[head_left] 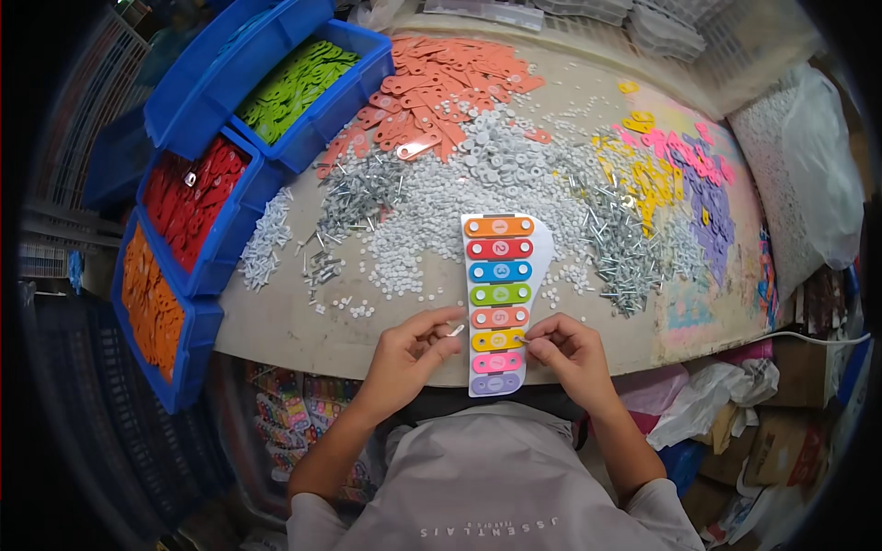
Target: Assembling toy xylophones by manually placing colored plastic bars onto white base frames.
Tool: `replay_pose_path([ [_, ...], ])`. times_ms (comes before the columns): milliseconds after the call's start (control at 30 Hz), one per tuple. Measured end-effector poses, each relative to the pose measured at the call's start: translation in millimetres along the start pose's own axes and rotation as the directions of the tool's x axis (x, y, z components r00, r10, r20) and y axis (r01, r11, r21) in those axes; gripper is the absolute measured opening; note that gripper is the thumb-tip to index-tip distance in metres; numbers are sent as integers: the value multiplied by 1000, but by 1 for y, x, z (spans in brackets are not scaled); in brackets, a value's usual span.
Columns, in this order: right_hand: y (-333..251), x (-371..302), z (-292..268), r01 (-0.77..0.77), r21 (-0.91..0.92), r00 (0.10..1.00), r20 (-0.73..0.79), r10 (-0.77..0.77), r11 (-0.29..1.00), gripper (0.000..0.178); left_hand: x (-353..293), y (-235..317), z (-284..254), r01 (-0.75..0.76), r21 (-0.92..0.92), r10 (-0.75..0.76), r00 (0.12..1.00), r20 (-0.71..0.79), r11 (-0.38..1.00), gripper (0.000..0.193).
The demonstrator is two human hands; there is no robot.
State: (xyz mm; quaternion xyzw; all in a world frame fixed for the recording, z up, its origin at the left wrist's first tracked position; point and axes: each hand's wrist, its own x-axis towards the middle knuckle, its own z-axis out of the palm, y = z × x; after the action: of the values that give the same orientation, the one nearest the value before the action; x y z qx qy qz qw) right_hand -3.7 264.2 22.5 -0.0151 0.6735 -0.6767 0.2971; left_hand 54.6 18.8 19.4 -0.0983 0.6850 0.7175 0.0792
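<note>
Both hands (491, 354) pinch small screws, flanking the toy xylophone's (497, 303) yellow bar (497, 341).

Clear plastic bag of white bits (808, 165) far right on table; white bags (707, 399) + cardboard boxes (781, 450) below, lower right.

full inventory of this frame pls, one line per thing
toy xylophone: one, white board with eight coloured bars, table's near edge
bins: several, blue, far left, holding green, red, orange bars
salmon bars: a heap, far centre
white washers: a scatter, centre
screws: silver piles, centre and right
yellow, pink, purple bars: heaps, right
table: one, beige
left hand: pinches a small silver piece
right hand: pinches a small piece at the yellow bar
</note>
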Motion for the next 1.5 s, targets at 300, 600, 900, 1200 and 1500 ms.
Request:
replay_pose_path([
  [300,3,2,7,-5,-46,999,-45,3,999,13,7,-13,8,305,-304,-258,948,186,903,14],
  [600,2,13,-2,-240,48,970,34,239,970,24,13,-13,10,235,-173,-211,966,148,956,33],
  [900,-8,17,0,-321,-39,939,119,323,946,25,39,-7,7,235,65,-244,930,276,970,70],
  [1200,-3,22,5,-250,-120,953,147,266,961,27,42,-16,7,149,24,-150,948,279,989,58],
  [1500,-1,20,4,-224,-138,956,159,245,965,24,35,-18,5,100,132,-129,964,232,986,58],
])
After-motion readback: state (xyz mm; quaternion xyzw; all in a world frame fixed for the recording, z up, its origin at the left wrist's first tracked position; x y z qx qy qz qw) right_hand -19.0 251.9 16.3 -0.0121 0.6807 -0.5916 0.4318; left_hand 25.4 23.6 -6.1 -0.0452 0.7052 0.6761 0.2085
